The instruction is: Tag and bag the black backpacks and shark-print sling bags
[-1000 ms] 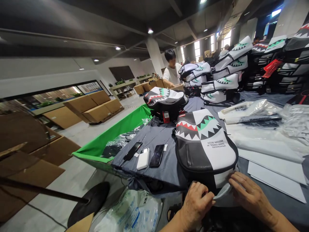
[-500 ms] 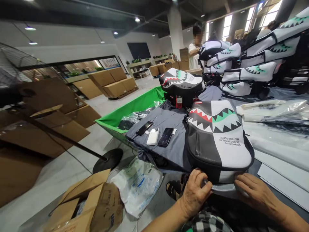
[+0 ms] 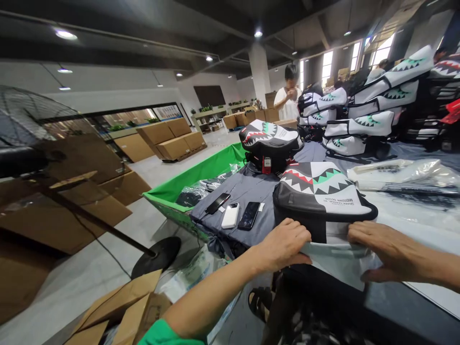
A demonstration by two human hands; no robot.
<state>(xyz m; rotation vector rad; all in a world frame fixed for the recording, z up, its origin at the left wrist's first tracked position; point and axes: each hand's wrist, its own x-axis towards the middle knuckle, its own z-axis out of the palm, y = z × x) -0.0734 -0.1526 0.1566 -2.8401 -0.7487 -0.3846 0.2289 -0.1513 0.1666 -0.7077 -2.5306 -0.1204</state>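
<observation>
A black, grey and white backpack [image 3: 319, 191] with a red and green shark-mouth print lies flat on the cloth-covered table, its rounded end towards me. At that near end, a clear plastic bag [image 3: 338, 263] hangs below the backpack's edge, stretched between my hands. On the near left corner, my left hand [image 3: 285, 244] has its fingers curled over the plastic, thumb underneath. Across from it, my right hand [image 3: 383, 249] presses its fingers on the near right corner with plastic under them, thumb lower down. How far the plastic reaches under the backpack is hidden.
Left of the backpack lie two dark phones [image 3: 249, 215] and a white device [image 3: 230, 215]. Another backpack [image 3: 271, 139] sits behind. Stacked backpacks [image 3: 359, 125] and plastic packaging [image 3: 406, 177] occupy the right. A green-lined bin [image 3: 165, 194], fan stand and cartons stand left. A person stands at the back.
Both hands have moved up against the backpack's near edge, and the plastic bag now spreads wider below it. My view has tilted up slightly.
</observation>
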